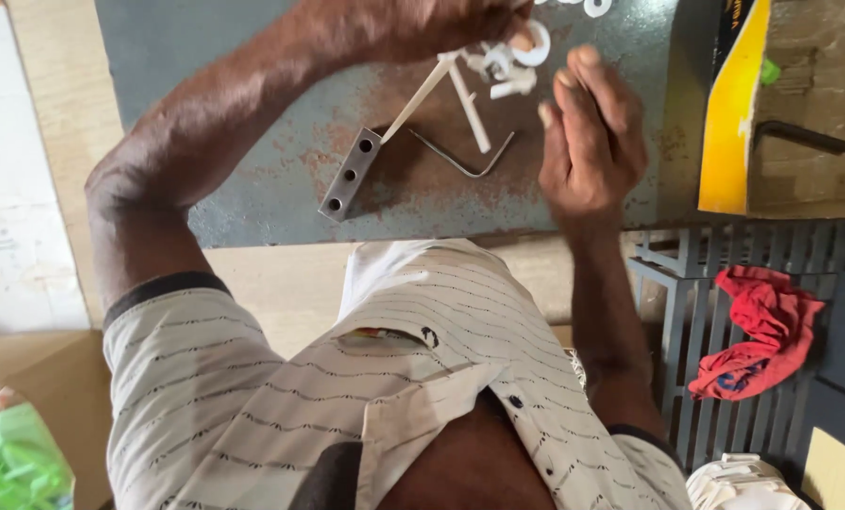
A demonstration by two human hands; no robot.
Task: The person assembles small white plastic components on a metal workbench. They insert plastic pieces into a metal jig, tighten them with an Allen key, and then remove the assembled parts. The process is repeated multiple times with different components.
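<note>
My left hand (pixel 413 24) reaches across to the top centre and grips a thin white plastic rod (pixel 418 94). The rod slants down to a small grey metal bar with three holes (pixel 350 176), which lies on a rusty grey metal plate (pixel 253 76). A white ring (pixel 537 45) shows at my left fingertips. My right hand (pixel 588 142) hovers to the right, fingers apart and holding nothing. Between the hands lie a second white rod (pixel 470 111), a cluster of small white plastic pieces (pixel 505 74) and a bent metal wire (pixel 465 162).
A yellow-edged cardboard box (pixel 730 113) with a black L-shaped key (pixel 802 137) inside stands at the right. A red cloth (pixel 762 331) lies on a grey slatted crate (pixel 687 283). Green plastic (pixel 7 463) and a cardboard box (pixel 45 378) sit lower left.
</note>
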